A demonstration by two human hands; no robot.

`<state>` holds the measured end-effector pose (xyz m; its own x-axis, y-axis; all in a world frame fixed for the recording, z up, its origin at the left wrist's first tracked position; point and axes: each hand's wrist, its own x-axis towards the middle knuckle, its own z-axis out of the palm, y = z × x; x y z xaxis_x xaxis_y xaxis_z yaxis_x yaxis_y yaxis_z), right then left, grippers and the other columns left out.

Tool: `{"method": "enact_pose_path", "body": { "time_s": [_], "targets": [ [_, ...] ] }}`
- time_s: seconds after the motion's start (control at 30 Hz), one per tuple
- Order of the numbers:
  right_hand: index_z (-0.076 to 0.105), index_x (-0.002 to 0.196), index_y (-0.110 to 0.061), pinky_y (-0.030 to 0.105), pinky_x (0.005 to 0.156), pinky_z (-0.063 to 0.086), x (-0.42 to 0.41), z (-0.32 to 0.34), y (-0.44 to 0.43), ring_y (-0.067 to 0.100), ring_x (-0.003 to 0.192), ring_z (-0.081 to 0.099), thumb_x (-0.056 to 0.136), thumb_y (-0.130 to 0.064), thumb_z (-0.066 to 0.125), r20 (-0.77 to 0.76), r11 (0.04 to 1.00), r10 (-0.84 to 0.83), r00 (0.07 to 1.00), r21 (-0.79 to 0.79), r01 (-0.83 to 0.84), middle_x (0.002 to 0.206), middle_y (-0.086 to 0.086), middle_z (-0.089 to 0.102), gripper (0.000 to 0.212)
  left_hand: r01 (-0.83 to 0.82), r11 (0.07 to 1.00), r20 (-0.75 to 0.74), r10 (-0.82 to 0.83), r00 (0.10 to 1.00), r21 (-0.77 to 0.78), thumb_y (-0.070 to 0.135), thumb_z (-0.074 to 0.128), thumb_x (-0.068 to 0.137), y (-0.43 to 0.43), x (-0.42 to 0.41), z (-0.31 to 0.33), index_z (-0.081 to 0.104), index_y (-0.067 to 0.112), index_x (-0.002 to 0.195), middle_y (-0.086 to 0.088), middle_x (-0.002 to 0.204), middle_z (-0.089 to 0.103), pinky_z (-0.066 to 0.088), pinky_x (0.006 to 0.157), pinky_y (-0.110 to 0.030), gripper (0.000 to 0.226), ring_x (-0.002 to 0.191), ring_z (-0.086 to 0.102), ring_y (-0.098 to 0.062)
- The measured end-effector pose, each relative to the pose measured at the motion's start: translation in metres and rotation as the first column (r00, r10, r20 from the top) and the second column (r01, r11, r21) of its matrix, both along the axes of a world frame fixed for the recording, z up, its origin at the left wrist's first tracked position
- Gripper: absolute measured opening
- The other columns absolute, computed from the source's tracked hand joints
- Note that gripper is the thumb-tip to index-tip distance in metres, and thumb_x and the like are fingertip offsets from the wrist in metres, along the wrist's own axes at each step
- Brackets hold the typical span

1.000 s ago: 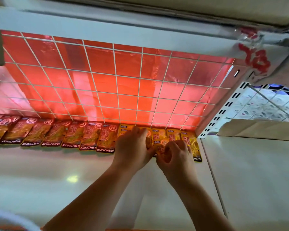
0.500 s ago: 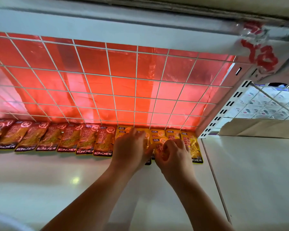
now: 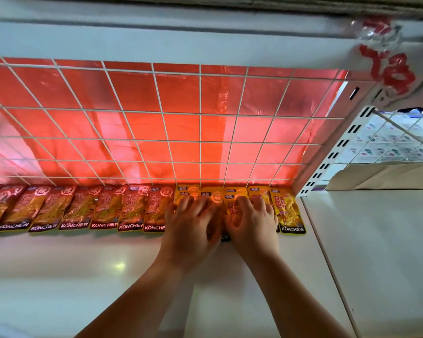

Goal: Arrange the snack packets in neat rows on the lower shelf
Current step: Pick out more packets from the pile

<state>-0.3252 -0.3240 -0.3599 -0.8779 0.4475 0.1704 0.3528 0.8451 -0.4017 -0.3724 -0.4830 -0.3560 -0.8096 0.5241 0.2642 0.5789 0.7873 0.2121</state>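
Note:
A row of flat snack packets lies along the back of the white shelf (image 3: 88, 267), against the wire grid. The red packets (image 3: 105, 208) fill the left part, the yellow packets (image 3: 288, 211) the right end. My left hand (image 3: 193, 223) lies flat with spread fingers on the yellow packets beside the last red one. My right hand (image 3: 252, 223) presses flat on the yellow packets just to its right. One yellow packet (image 3: 235, 211) shows between the two hands. The packets under my palms are mostly hidden.
A white wire grid (image 3: 156, 140) with red foil behind it closes the back. An upper shelf (image 3: 156, 42) hangs overhead. A slotted white upright (image 3: 327, 157) bounds the right end. Beyond it is a neighbouring shelf (image 3: 381, 252) with a cardboard box (image 3: 381, 175).
Both hands went from pinching a yellow packet with curled fingers to lying flat with spread fingers on the yellow packets. The view moved closer to the shelf.

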Motion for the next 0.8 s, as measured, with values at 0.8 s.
{"method": "enact_pose_path", "body": {
  "time_s": [0.8],
  "targets": [
    [0.057, 0.121, -0.030, 0.047, 0.091, 0.043, 0.0000, -0.0051, -0.0016, 0.033, 0.108, 0.051, 0.085, -0.061, 0.060, -0.007, 0.998, -0.046, 0.999, 0.033, 0.046, 0.119, 0.002, 0.056, 0.048, 0.010, 1.000, 0.010, -0.010, 1.000, -0.007, 0.051, 0.053, 0.086, -0.0011, -0.0052, -0.0075, 0.066, 0.034, 0.134, 0.008, 0.137, 0.062, 0.040, 0.101, -0.052, 0.052, 0.125, 0.055, -0.027]
  ]
}}
